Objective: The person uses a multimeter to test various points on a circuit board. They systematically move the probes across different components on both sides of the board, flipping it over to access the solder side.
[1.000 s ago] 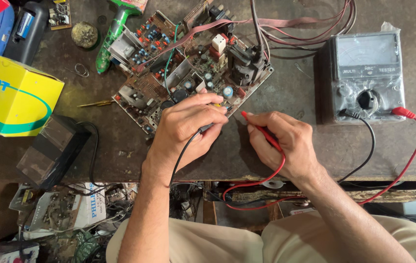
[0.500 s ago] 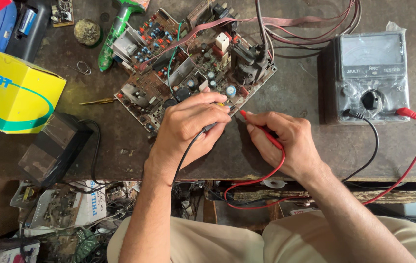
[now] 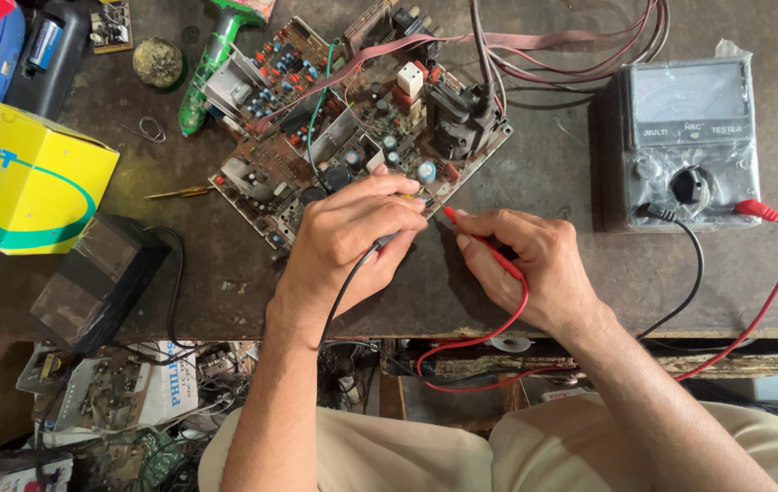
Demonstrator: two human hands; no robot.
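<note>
A brown circuit board point(image 3: 316, 137) crowded with components lies tilted on the dark workbench. My left hand point(image 3: 353, 241) rests on the board's near edge and grips a black test probe point(image 3: 380, 246), its lead running down under my wrist. My right hand point(image 3: 526, 264) sits just right of it and pinches a red test probe point(image 3: 485, 241) whose tip points at the board's near corner. Black and red leads run to a grey analogue meter point(image 3: 685, 146) at the right.
A yellow box point(image 3: 29, 187) and a dark block-shaped unit point(image 3: 97, 282) stand at the left. A green-handled tool point(image 3: 211, 64) lies beyond the board. Pink wires point(image 3: 571, 41) loop from the board toward the meter. Scrap boards and papers point(image 3: 125, 392) fill the space below the bench.
Both hands stay on the probes at the board's near edge. The view has shifted slightly, and the probe tips have barely moved.
</note>
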